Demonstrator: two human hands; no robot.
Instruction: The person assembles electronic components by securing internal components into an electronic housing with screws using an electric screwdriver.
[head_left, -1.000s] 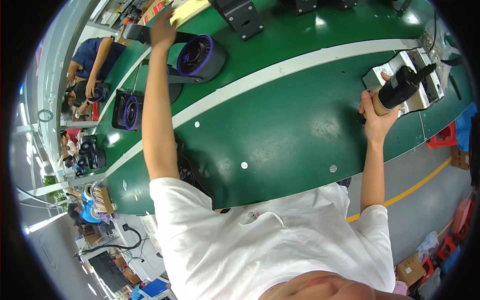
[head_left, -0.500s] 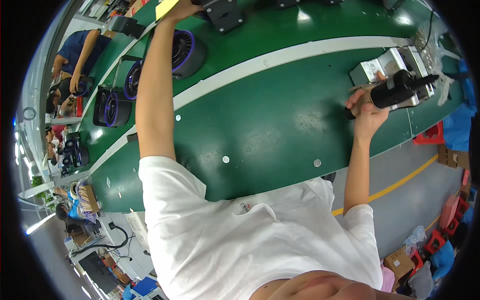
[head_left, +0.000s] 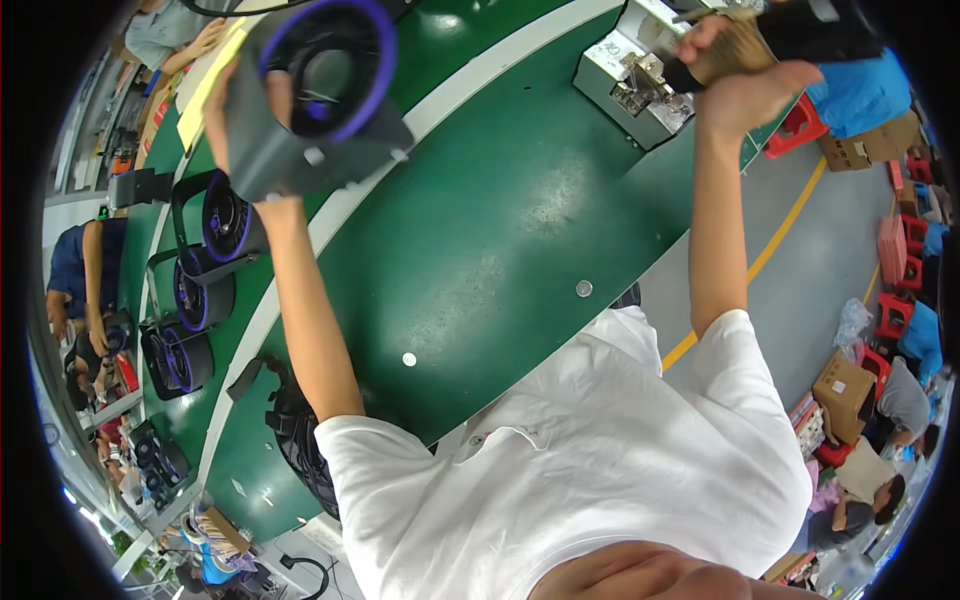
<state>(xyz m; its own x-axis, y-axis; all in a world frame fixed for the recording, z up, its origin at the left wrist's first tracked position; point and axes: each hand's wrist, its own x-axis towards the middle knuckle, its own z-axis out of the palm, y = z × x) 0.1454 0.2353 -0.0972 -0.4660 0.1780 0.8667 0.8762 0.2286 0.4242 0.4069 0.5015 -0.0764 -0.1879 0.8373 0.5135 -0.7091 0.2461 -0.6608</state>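
Both bare arms stretched far out from white short sleeves. Left hand raised at far left, fingers clamped in a grip. Right hand lifted at far right, fingers curled closed, wrist bent.

Green workbench, grey floor with yellow line

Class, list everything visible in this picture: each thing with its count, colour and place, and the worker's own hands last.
Fan housing: one, grey with purple ring, held up at upper left.
Fan housings on belt: three, black with purple rings, along the left.
Conveyor belt: one, green with white stripe, centre.
Metal fixture: one, silver, top centre-right.
Black tool: one, top right.
Red stools: several, on the floor at right.
Cardboard boxes: several, brown, right.
Left hand: grips the grey housing.
Right hand: grips the black tool.
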